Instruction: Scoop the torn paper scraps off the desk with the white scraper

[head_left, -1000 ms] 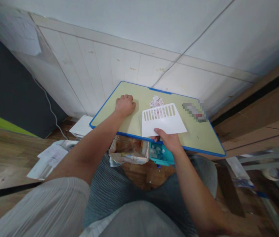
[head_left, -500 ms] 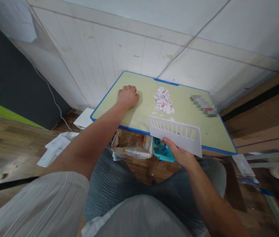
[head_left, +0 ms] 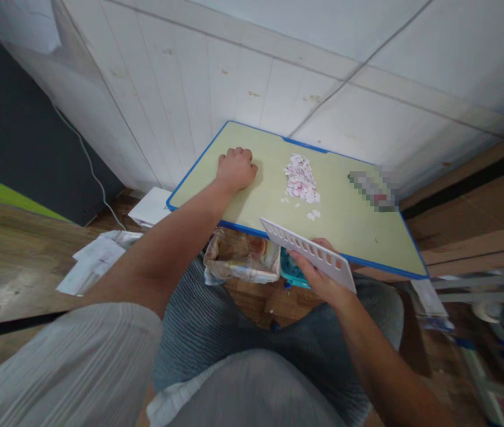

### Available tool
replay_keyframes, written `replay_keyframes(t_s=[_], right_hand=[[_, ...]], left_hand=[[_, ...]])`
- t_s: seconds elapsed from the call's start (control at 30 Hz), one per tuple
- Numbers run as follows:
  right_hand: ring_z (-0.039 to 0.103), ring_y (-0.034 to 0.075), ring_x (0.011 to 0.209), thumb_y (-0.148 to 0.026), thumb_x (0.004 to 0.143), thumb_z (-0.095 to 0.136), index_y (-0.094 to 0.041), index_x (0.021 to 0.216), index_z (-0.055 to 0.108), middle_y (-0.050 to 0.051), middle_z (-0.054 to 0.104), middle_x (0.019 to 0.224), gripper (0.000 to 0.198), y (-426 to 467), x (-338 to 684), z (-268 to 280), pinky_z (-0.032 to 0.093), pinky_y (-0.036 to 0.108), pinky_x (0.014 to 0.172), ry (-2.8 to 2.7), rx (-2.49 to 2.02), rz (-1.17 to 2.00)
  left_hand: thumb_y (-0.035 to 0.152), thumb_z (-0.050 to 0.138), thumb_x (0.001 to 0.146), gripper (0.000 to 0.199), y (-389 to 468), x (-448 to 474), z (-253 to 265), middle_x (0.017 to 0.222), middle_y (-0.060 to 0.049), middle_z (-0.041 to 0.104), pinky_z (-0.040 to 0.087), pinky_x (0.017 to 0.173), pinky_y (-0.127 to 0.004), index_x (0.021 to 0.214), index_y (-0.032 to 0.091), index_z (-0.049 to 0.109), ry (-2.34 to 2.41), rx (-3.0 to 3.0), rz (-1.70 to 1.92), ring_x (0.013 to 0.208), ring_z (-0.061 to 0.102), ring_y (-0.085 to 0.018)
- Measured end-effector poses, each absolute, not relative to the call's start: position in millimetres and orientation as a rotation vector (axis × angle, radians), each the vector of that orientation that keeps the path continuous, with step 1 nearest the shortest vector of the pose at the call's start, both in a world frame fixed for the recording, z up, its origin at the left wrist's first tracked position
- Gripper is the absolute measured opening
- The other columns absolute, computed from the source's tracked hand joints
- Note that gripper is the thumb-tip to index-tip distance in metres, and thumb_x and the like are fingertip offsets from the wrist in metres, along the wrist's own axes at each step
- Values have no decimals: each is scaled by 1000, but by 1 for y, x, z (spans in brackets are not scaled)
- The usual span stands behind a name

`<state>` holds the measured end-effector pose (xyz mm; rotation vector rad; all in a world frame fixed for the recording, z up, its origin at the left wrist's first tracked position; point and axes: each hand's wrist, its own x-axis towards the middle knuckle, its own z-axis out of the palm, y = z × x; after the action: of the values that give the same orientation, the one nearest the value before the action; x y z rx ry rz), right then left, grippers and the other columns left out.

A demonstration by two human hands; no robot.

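Observation:
My right hand (head_left: 325, 284) grips the lower part of a flat white plastic panel (head_left: 296, 238) with a row of slots along one edge. It holds the panel tilted over the table's front edge. My left hand (head_left: 237, 169) rests on the left of the light-green tabletop (head_left: 252, 207), its fingers curled under and nothing visible in it. Between the hands and farther back lies a pile of small white paper-like pieces (head_left: 300, 178) with pinkish marks. A few loose pieces (head_left: 313, 214) lie just in front of that pile.
Below the table's front edge are a plastic-lined bin (head_left: 243, 276) and a turquoise basket (head_left: 294, 277), partly hidden by the panel. A pixelated object (head_left: 374, 190) lies at the table's right. The white panelled wall (head_left: 243, 77) stands behind; a cardboard box (head_left: 478, 196) is at the right.
The panel has been drawn back toward me and tilted flatter, so its face shows less. My left hand stays in place on the tabletop. The view has shifted slightly.

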<state>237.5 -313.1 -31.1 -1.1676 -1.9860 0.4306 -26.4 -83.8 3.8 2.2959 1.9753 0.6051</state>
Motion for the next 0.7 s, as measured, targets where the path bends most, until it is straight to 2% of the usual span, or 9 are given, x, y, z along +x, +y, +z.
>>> replay_keyframes(t_s=[0.17, 0.27, 0.4, 0.57, 0.7], right_hand=[[84, 31, 86, -58, 107, 82, -32, 90, 91, 5, 90, 90, 32, -310, 236, -35, 66, 50, 101, -1901, -1219, 500], [85, 33, 87, -61, 111, 75, -31, 84, 90, 6, 90, 88, 43, -304, 247, -27, 69, 51, 101, -1663, -1321, 549], [85, 32, 78, -57, 112, 68, -27, 69, 82, 8, 86, 76, 54, -285, 271, -10, 72, 51, 94, -1395, -1405, 546], [80, 32, 63, -59, 98, 78, -25, 70, 83, 9, 83, 70, 44, -265, 288, -1, 70, 50, 74, -1201, -1497, 566], [75, 30, 57, -53, 91, 83, -27, 69, 80, 8, 80, 66, 35, -254, 294, 1, 69, 48, 66, -1155, -1533, 643]], left_hand=[[30, 55, 113, 51, -84, -25, 11, 162, -26, 70, 50, 127, -64, 156, 14, 76, 2010, 2296, 525, 156, 59, -46], [35, 58, 113, 52, -74, -24, 20, 168, -25, 66, 51, 127, -64, 160, 18, 74, 2028, 2296, 380, 159, 57, -47], [37, 61, 112, 54, -50, -14, 29, 165, -25, 68, 51, 127, -64, 160, 17, 73, 1961, 2388, 318, 155, 61, -46], [27, 58, 111, 48, -16, 10, 24, 158, -23, 72, 52, 127, -61, 154, 17, 77, 1788, 2498, 460, 153, 63, -44], [21, 58, 109, 47, 0, 19, 13, 156, -21, 74, 52, 128, -61, 151, 19, 79, 1721, 2473, 549, 152, 64, -44]])
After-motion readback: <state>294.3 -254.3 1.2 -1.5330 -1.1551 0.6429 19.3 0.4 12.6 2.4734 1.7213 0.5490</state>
